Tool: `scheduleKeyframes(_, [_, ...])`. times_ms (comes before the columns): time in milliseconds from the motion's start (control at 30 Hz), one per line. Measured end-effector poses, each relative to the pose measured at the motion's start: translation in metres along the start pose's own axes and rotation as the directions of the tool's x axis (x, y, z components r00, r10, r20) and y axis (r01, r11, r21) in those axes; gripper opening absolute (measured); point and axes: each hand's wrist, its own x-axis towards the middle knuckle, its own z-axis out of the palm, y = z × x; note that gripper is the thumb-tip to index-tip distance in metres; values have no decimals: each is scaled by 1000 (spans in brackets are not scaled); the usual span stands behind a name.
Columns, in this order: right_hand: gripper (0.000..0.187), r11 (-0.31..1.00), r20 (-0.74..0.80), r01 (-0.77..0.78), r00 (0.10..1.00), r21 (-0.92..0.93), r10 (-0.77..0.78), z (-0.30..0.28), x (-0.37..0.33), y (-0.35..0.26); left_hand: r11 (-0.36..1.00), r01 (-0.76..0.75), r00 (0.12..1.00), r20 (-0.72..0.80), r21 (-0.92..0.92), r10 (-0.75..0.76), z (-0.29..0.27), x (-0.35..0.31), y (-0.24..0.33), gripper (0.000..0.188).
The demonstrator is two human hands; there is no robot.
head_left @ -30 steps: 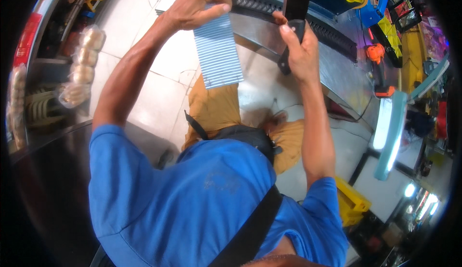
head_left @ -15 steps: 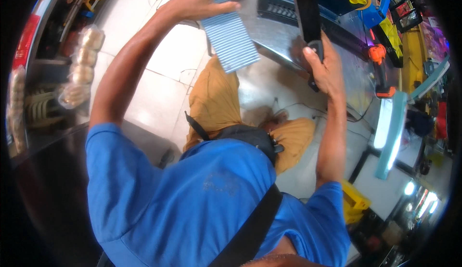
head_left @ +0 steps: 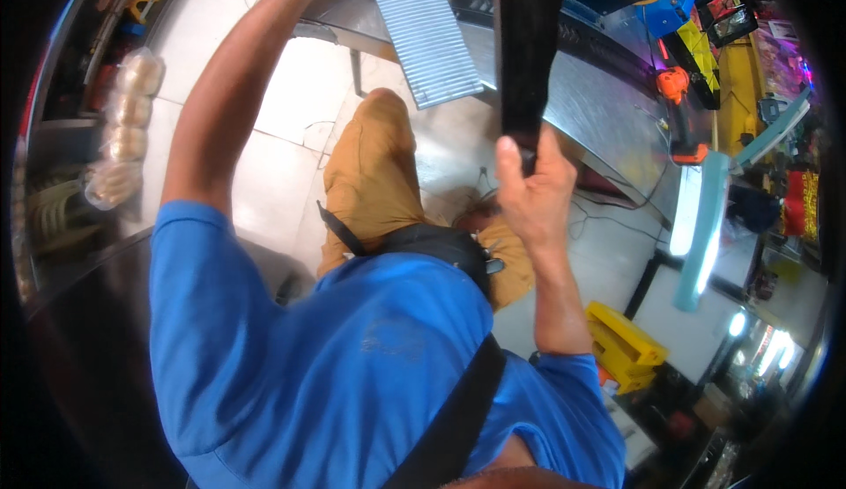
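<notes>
Corrugated grey metal, a ribbed panel [head_left: 423,35], lies tilted at the upper middle of the frame with its lower end hanging past the edge of the steel counter [head_left: 608,128]. The left hand is out of view past the top rim where the left forearm [head_left: 238,92] runs up to the panel's upper end, so I cannot tell whether that grip is clenched or released. If it is loose, the panel could well slide off the edge toward the tan trouser knee [head_left: 374,163] and the tiled floor [head_left: 291,84] below. To the right, the right hand [head_left: 533,194] is clenched around the lower end of a long black bar [head_left: 529,44] that stands nearly upright and runs out of the top of the frame. Held only at its bottom, the bar looks top-heavy; a slack wrist could let it tip against the panel just beside it or onto the counter. Room is tight: panel and bar are near each other, and an orange power tool [head_left: 674,84] lies on the counter farther right. Free space is mostly lower left over the tiles, while a yellow block [head_left: 621,348] sits on the floor at the lower right.
</notes>
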Motion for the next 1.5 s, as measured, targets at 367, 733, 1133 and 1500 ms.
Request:
scheduleKeyframes(367, [12, 972, 8, 133, 991, -195, -134, 23, 10, 6, 999, 48, 997, 61, 1, -48, 22, 22, -13, 80])
scheduleKeyframes(733, [15, 961, 49, 95, 995, -259, -85, 18, 16, 1, 990, 73, 995, 62, 117, -81, 37, 39, -16, 75])
scheduleKeyframes(1133, [17, 972, 128, 5, 991, -234, 26, 19, 19, -3, 971, 194, 965, 149, 137, -214, 36, 66, -17, 99])
scheduleKeyframes(1500, [15, 982, 103, 32, 995, -184, -13, 20, 19, 0, 987, 138, 974, 170, 82, -150, 48, 73, -29, 98])
